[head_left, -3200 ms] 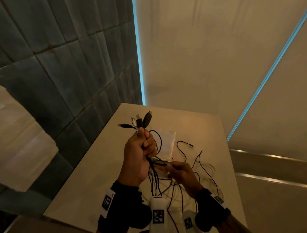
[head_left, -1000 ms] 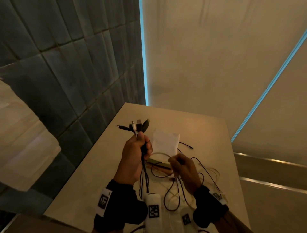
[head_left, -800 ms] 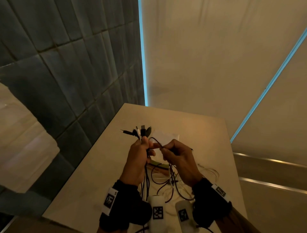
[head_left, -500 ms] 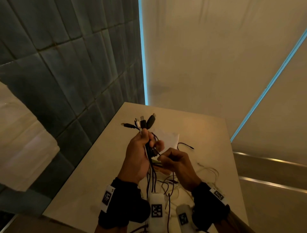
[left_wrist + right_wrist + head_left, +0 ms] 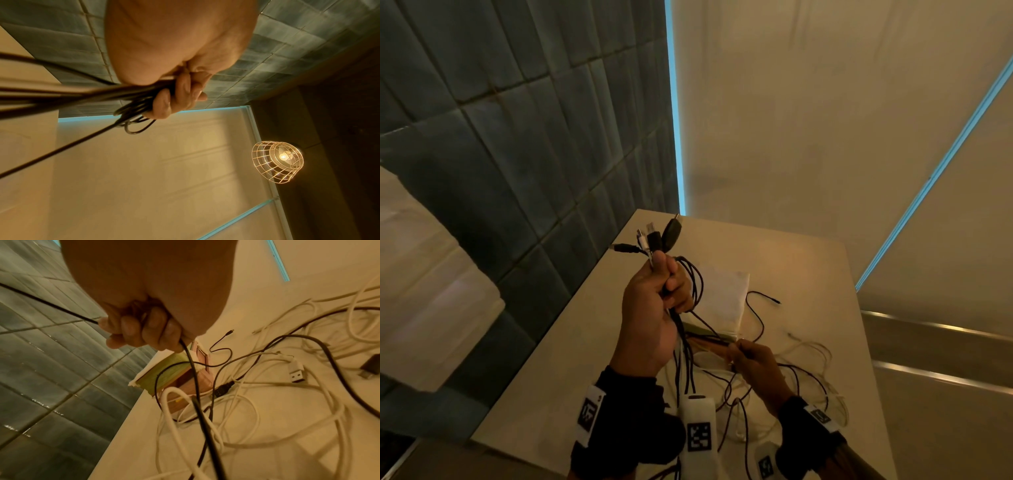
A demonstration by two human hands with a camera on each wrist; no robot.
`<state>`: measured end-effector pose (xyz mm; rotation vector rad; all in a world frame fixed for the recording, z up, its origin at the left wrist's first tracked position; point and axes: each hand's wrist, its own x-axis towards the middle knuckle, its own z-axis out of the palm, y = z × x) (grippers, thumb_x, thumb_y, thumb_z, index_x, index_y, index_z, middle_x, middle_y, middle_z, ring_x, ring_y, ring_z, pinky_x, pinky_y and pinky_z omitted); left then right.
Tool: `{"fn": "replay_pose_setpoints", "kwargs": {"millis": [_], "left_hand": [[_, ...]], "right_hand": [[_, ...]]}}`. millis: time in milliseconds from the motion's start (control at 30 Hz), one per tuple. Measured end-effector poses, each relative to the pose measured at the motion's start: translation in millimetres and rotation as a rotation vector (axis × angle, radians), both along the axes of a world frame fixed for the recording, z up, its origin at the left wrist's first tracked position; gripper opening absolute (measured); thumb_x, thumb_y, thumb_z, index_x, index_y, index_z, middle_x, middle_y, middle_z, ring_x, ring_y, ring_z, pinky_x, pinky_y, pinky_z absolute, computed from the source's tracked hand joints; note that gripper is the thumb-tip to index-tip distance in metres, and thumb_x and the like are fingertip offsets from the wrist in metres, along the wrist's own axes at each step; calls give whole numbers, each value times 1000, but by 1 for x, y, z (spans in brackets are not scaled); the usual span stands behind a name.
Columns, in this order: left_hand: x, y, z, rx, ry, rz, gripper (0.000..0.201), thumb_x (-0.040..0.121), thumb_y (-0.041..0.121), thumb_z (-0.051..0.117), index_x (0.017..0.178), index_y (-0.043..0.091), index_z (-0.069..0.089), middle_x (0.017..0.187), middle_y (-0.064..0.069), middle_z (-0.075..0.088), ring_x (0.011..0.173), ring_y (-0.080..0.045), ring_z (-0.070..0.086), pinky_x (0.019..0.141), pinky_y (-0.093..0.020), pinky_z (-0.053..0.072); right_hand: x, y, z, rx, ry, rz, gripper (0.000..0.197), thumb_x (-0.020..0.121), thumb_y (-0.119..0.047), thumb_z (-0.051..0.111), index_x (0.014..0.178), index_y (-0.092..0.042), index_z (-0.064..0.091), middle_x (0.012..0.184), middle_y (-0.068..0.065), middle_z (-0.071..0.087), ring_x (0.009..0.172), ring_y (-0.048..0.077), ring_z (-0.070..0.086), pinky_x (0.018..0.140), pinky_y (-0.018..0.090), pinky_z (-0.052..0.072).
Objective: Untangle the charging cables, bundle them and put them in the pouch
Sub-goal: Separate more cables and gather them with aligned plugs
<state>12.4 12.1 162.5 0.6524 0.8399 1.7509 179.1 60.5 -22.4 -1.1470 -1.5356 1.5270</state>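
My left hand is raised above the table and grips a bundle of black cables. Several plugs stick up out of the fist, and loops hang beside the fingers. Lower and to the right, my right hand pinches one thin black cable that runs taut up to the left hand. A white pouch lies flat behind both hands, its mouth facing me. Loose white cables and black ones lie tangled on the table.
The beige table stands against a dark tiled wall on the left, with its left edge close to my left hand. A white USB plug lies among the loose cables. A caged lamp hangs overhead.
My right hand has dropped from beside the left hand's fingers down towards the table, drawing a black cable along. The left hand keeps the bundle raised, slightly higher than a second ago.
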Motion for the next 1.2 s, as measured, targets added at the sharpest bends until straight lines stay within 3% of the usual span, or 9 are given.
{"fn": "replay_pose_setpoints", "kwargs": {"millis": [233, 300, 400, 533, 633, 767, 900, 1000, 1200], "left_hand": [[-6, -4, 3, -10, 16, 60, 29, 95, 32, 40, 73, 14, 45, 52, 7, 36, 43, -6, 26, 45, -22, 24], [-6, -3, -4, -66, 51, 80, 33, 101, 28, 35, 73, 14, 45, 52, 7, 37, 42, -6, 28, 44, -21, 24], [-4, -1, -17, -181, 127, 116, 35, 103, 27, 33, 74, 13, 45, 55, 4, 40, 42, -8, 32, 43, -21, 25], [5, 0, -32, -346, 204, 120, 34, 104, 25, 33, 76, 12, 47, 64, -6, 59, 52, -14, 44, 48, -26, 30], [15, 2, -37, -436, 238, 66, 34, 104, 27, 34, 76, 14, 47, 72, -6, 68, 58, -15, 47, 53, -28, 30], [23, 3, -34, -400, 157, 22, 32, 102, 30, 38, 78, 14, 51, 73, -3, 71, 69, -20, 56, 63, -33, 37], [26, 4, -26, -273, 111, 13, 28, 96, 31, 42, 77, 12, 49, 69, -6, 59, 66, -20, 49, 65, -33, 41], [28, 3, -20, -159, -2, -28, 29, 93, 33, 44, 75, 11, 49, 67, -5, 50, 63, -19, 52, 70, -36, 46], [24, 0, -9, -26, 42, -38, 28, 92, 32, 42, 73, 12, 44, 62, 0, 34, 47, -8, 25, 46, -22, 25]], "right_hand": [[0, -4, -24, -48, -125, -2, 36, 98, -7, 50, 64, -18, 59, 48, -13, 49, 48, 2, 40, 47, 13, 31], [-1, 0, -24, -25, -182, -55, 35, 95, -13, 53, 62, -21, 58, 51, -8, 51, 50, 9, 43, 47, 26, 36], [-6, 6, 3, -5, -116, -128, 19, 91, -17, 60, 73, -10, 61, 69, 12, 62, 61, 22, 59, 58, 45, 53], [-14, 8, 68, 121, 122, -108, 15, 89, -6, 62, 78, 3, 58, 66, 8, 53, 56, 11, 47, 52, 21, 42], [-21, -4, 107, 186, 246, 8, 13, 89, 6, 59, 78, 11, 54, 62, 1, 56, 54, 7, 50, 52, 16, 42], [-20, -13, 131, 114, 378, 134, 18, 86, 19, 51, 77, 5, 55, 61, -5, 65, 51, 1, 59, 51, 12, 46], [-13, -7, 121, 89, 351, 124, 21, 83, 14, 59, 69, -1, 58, 53, -6, 61, 48, 2, 53, 50, 13, 43], [-11, -3, 106, 29, 327, 134, 19, 83, 8, 64, 67, -3, 63, 59, -2, 64, 56, 10, 59, 63, 28, 51], [-5, 8, 47, -50, 255, 97, 25, 88, -20, 67, 76, 2, 67, 71, 17, 57, 72, 26, 53, 75, 40, 46]]}}
